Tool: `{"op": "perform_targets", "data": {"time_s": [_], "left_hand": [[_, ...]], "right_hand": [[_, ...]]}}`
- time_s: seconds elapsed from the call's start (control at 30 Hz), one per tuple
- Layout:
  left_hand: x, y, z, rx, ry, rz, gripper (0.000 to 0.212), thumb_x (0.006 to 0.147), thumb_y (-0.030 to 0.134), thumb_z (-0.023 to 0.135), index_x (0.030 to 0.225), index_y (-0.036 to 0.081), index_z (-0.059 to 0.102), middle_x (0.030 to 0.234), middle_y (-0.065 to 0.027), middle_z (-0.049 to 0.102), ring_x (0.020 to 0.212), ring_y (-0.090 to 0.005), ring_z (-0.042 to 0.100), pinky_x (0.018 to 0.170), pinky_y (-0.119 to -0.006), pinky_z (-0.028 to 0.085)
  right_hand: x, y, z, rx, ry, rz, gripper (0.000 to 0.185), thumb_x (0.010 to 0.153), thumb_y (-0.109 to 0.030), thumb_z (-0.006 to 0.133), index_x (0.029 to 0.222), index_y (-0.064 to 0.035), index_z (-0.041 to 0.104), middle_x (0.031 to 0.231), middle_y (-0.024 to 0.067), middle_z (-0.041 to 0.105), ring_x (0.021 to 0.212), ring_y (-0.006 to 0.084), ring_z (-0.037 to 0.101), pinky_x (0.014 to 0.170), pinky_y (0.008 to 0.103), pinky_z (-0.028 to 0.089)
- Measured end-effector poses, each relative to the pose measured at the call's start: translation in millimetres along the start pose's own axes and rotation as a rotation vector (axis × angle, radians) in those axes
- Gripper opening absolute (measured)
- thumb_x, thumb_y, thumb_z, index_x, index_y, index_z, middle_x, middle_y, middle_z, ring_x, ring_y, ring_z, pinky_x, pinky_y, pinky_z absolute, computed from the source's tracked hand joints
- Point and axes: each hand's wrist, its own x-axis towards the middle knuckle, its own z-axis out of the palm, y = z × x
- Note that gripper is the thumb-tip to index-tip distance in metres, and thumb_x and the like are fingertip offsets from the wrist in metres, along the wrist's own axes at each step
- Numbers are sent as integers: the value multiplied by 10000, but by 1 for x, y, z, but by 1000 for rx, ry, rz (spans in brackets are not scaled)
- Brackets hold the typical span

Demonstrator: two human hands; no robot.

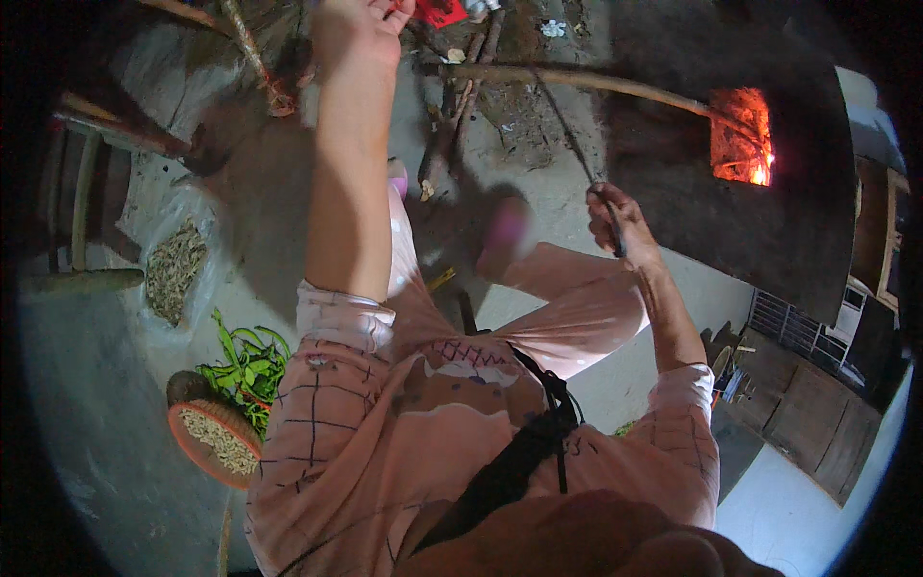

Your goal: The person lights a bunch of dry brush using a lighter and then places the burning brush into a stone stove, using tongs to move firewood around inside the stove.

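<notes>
My right hand [621,225] grips a thin dark rod [567,130], possibly a fire poker, whose far end reaches up to a long wooden stick [577,78]. That stick runs into the glowing fire opening [743,137] of a dark stove [721,223]. At the top edge of the view is my left hand [368,29], partly cut off. A red object [440,11] lies close to its fingers; whether they touch or hold anything cannot be made out.
Wooden sticks [461,115] lie on the floor ahead, among scattered debris. To the left are a plastic bag of dried pods [175,270], green pods [249,368] and an orange-rimmed basket [180,451] of pale beans or nuts. A wooden stool [86,202] stands farther left.
</notes>
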Motion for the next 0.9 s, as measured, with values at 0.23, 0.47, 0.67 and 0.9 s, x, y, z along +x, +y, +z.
{"op": "perform_targets", "data": {"time_s": [0.23, 0.47, 0.67, 0.9], "left_hand": [[-38, -34, 37, 28, -57, -82, 45, 859, 128, 586, 893, 106, 566, 806, -9, 558, 745, -158, 537, 690, -311, 454], [-53, -66, 55, 64, -147, -87, 124, 826, 108, 600, 930, 60, 553, 847, -51, 561, 769, -176, 549, 700, -352, 465], [-39, -70, 59, 49, -107, -74, 92, 823, 99, 596, 906, 73, 566, 802, -35, 564, 732, -155, 554, 670, -337, 466], [-34, -81, 49, -51, -156, -168, 63, 859, 152, 597, 902, 112, 573, 828, -3, 579, 777, -150, 554, 704, -307, 450]], "right_hand": [[96, -55, -59, -341, 40, 21, 289, 950, -263, 487, 1027, 1, 575, 621, -13, 433, 537, 92, 400, 468, 265, 308], [335, 16, -162, -938, 204, -264, 258, 892, -299, 561, 961, -56, 615, 678, 22, 535, 546, 149, 500, 482, 338, 393], [392, -2, -111, -1139, 274, 111, 287, 899, -312, 570, 1047, -78, 645, 889, 31, 655, 724, 146, 613, 620, 346, 484], [291, -31, -112, -678, 179, -91, 240, 927, -231, 481, 879, -80, 660, 673, 18, 549, 600, 153, 536, 502, 280, 411]]}}
